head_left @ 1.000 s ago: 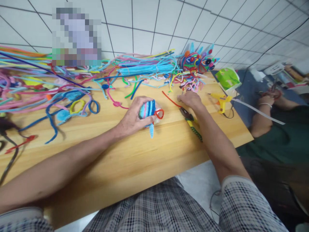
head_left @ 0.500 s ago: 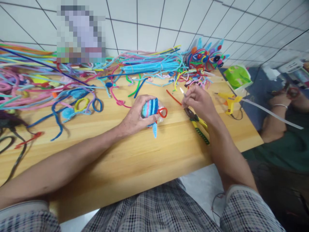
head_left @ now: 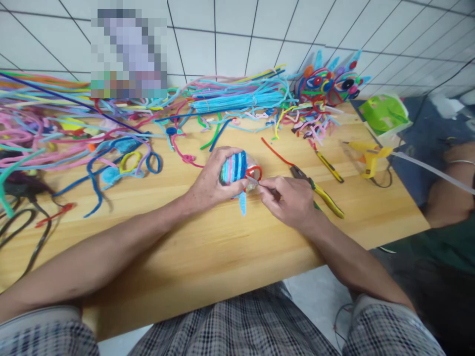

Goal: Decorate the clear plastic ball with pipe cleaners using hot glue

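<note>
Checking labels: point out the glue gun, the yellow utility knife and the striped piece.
Glue gun [head_left: 371,159]: head view, on its yellow body.
Yellow utility knife [head_left: 330,167]: head view, on its handle.
Striped piece [head_left: 234,167]: head view, on its striped side.

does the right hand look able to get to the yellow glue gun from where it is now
Probably yes: only the flat-lying pliers and yellow cutter lie between the right hand and the glue gun, though its grip already holds a small pointed tool.
</note>
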Demonstrator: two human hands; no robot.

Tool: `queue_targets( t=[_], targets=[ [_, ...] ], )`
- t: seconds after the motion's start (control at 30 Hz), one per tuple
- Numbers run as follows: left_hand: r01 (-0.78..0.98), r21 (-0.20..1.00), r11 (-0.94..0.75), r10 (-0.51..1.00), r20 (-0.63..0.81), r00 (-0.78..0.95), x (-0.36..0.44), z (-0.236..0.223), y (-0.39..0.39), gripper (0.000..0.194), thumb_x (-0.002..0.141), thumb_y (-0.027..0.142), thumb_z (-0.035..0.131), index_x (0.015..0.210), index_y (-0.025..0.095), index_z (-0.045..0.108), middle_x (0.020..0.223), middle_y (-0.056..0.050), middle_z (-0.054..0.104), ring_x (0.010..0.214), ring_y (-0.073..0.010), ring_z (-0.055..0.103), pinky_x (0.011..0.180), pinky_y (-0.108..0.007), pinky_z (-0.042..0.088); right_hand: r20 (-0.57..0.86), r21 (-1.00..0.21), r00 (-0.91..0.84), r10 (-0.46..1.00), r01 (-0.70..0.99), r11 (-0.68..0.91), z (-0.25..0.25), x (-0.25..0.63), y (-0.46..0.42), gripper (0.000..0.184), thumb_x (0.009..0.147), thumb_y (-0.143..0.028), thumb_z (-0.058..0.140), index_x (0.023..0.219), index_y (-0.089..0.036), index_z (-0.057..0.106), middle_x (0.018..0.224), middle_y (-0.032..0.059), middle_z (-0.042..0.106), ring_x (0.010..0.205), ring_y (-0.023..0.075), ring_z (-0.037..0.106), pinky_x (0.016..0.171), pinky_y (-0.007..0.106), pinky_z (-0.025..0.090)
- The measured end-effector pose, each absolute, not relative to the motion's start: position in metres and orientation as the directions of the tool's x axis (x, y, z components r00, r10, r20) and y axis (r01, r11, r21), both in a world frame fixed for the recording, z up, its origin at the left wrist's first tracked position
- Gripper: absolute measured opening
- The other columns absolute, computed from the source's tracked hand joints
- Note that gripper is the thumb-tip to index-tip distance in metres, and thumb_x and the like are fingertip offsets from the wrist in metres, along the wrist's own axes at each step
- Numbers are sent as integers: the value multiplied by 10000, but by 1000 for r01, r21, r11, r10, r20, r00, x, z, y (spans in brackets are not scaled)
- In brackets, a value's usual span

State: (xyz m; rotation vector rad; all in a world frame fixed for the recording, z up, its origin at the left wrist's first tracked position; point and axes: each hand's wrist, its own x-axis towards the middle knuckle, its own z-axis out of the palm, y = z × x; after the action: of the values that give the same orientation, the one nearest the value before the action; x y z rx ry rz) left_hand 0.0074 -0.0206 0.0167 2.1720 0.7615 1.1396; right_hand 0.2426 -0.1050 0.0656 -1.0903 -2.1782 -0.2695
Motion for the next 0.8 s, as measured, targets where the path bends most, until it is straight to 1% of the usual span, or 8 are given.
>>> queue_targets(
  t=[0.07,0.2,0.43,0.63,0.8],
  targets=[
    [214,691,-690,692,543,476,7,16,-20,643,985,611,743,1485,273,523,1414,-127,661,1337,-314,652,1172,-520,548,659,-109,-424,622,764,636,68,241,-105,93,1027,-152,647,1007,-240,671,754,-46,787,562,119,666,581,285,493],
    [235,699,-675,703,515,489,6,18,-21,654,987,623,737,1494,279,510,1429,-131,654,1347,-316,645,1180,-534,545,673,-113,-419,609,756,645,69,239,-105,146,994,-98,652,968,-242,648,734,-53,767,564,115,663,596,282,503],
    [244,746,-619,739,449,502,5,26,-25,672,961,683,743,1478,313,526,1443,-130,652,1357,-339,638,1198,-584,530,662,-113,-399,635,784,610,63,240,-105,189,976,-133,617,851,-275,622,664,-61,719,557,132,646,579,295,512],
    [256,748,-612,745,437,504,5,26,-24,668,963,653,750,1481,299,521,1454,-130,648,1359,-337,637,1196,-579,527,679,-130,-376,631,785,606,64,239,-109,158,978,-137,637,897,-273,641,658,-63,717,556,130,646,577,291,505],
    [261,736,-624,736,442,512,4,26,-24,672,972,660,738,1483,287,510,1449,-127,645,1366,-323,633,1198,-549,524,696,-120,-396,599,758,641,64,236,-107,183,980,-103,636,897,-266,619,672,-59,711,560,126,642,581,285,501]
  ],
)
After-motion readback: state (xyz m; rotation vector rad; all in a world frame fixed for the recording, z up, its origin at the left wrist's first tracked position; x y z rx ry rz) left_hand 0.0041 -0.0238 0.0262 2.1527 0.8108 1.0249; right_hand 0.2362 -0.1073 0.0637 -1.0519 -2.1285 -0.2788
